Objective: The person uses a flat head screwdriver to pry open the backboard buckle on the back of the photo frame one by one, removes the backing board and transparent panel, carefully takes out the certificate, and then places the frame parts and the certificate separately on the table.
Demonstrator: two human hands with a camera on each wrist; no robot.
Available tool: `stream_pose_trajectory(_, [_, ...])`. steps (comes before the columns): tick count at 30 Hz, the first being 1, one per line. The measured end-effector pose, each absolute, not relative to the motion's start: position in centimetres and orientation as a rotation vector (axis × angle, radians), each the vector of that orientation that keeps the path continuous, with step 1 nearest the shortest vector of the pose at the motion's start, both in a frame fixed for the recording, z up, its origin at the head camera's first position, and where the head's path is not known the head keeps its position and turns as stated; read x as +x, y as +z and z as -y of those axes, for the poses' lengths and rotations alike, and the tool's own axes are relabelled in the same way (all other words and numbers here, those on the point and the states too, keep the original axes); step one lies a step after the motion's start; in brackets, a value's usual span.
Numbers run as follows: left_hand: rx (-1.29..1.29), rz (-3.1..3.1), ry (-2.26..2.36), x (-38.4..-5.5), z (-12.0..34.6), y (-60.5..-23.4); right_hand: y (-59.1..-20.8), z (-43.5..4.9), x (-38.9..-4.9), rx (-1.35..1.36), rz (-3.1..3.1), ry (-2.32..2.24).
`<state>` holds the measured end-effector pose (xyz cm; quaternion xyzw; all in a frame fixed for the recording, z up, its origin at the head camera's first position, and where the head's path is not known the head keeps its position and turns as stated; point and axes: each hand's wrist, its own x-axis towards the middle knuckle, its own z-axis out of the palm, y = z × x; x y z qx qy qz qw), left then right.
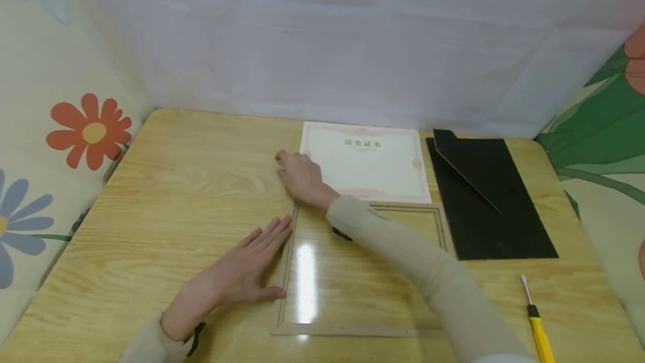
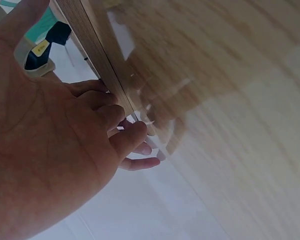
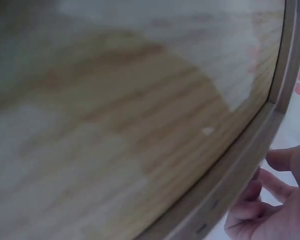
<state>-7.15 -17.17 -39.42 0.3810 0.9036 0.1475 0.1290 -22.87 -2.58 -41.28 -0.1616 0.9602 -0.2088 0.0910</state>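
Note:
A thin wooden picture frame [image 1: 353, 329] lies on the table with a glossy clear pane inside it. My left hand [image 1: 247, 268] rests along the frame's left side, fingers straight and thumb spread, fingertips right at the edge. Reaching across the frame, my right hand [image 1: 300, 178] is just beyond its far left corner and covers part of a printed certificate [image 1: 373, 167]. Its loosely bent fingers extend past the certificate's left edge onto the table. The right wrist view shows these fingers [image 3: 247, 205] beside the frame's wooden side [image 3: 225, 175], with the thumb apart from them.
A black backing board [image 1: 504, 234] with a stand flap lies right of the frame and certificate. Nearer the front right is a yellow-handled screwdriver [image 1: 539, 332]. A white sheet [image 1: 322, 43] hangs behind the table [image 1: 166, 195], with flower-patterned walls at both sides.

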Motion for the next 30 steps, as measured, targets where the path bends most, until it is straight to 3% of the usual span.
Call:
stream_pose_trajectory(10, [1.023, -2.610, 0.448, -6.7, 17.5, -39.6, -41.7, 4.0, -22.8, -0.498, -2.896, -0.377])
stream_pose_trajectory(16, [1.027, -2.628, 0.429, -6.9, 17.8, -39.5, -41.4, 4.7, -22.2, -0.496, -2.933, -0.519])
stream_pose_trajectory(22, [1.011, -2.621, 0.442, -6.9, 18.2, -39.0, -39.8, 5.3, -19.7, -0.679, -2.903, -0.740])
stream_pose_trajectory(30, [0.903, -2.607, 0.438, -7.8, 17.7, -37.7, -36.9, -1.4, -16.1, -0.660, -2.897, -0.923])
